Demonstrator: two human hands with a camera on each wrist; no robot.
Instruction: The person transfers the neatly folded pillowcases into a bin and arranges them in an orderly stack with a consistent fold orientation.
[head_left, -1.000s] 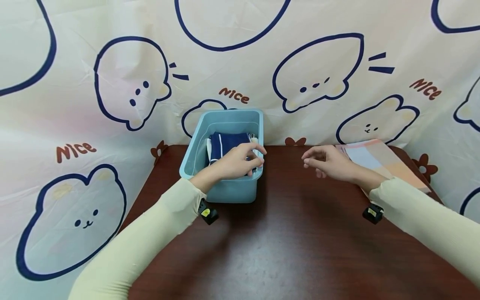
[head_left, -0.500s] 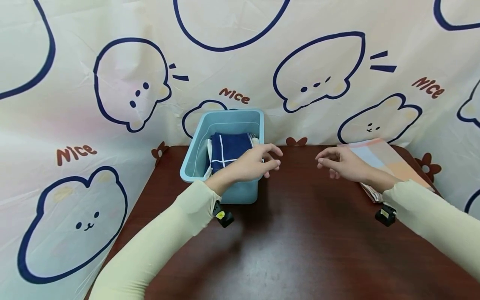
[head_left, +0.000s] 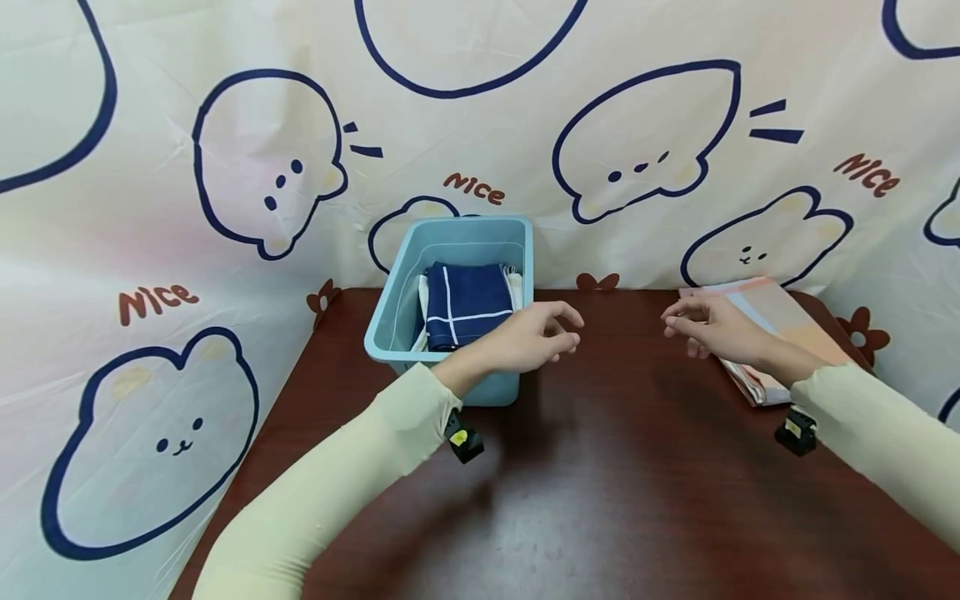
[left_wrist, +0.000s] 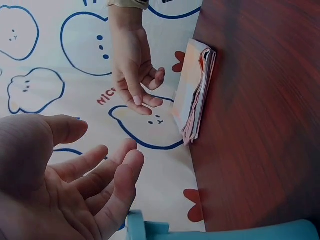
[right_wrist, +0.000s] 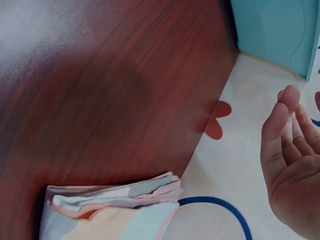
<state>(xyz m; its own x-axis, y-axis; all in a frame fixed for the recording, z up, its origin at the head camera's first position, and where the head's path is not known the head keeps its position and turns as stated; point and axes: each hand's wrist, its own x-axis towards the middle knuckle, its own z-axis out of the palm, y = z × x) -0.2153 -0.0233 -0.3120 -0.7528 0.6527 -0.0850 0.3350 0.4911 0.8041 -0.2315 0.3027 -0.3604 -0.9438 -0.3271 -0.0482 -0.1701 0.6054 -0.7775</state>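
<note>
My left hand [head_left: 528, 336] hovers in front of the right side of a blue plastic bin [head_left: 442, 357], its fingers loosely bent around nothing. Inside the bin lies a folded navy cloth with white lines [head_left: 468, 300], with paler fabric showing at its sides. My right hand [head_left: 723, 332] hangs in the air by the left edge of a folded pastel cloth [head_left: 795, 321], holding nothing, its fingers relaxed. The left wrist view shows the layered folds of this pastel cloth [left_wrist: 195, 92] on the table; my right hand partly covers it in the head view.
The dark red-brown table [head_left: 585, 500] fills the middle. A pale cloth backdrop [head_left: 480, 133] with cartoon bears hangs behind and at both sides. The bin stands against the back, left of centre. Each wrist wears a small black camera [head_left: 465, 439].
Both hands have moved to the right. The left has left its place over the bin's right rim, uncovering more of the navy cloth; the right has come closer to the pastel cloth.
</note>
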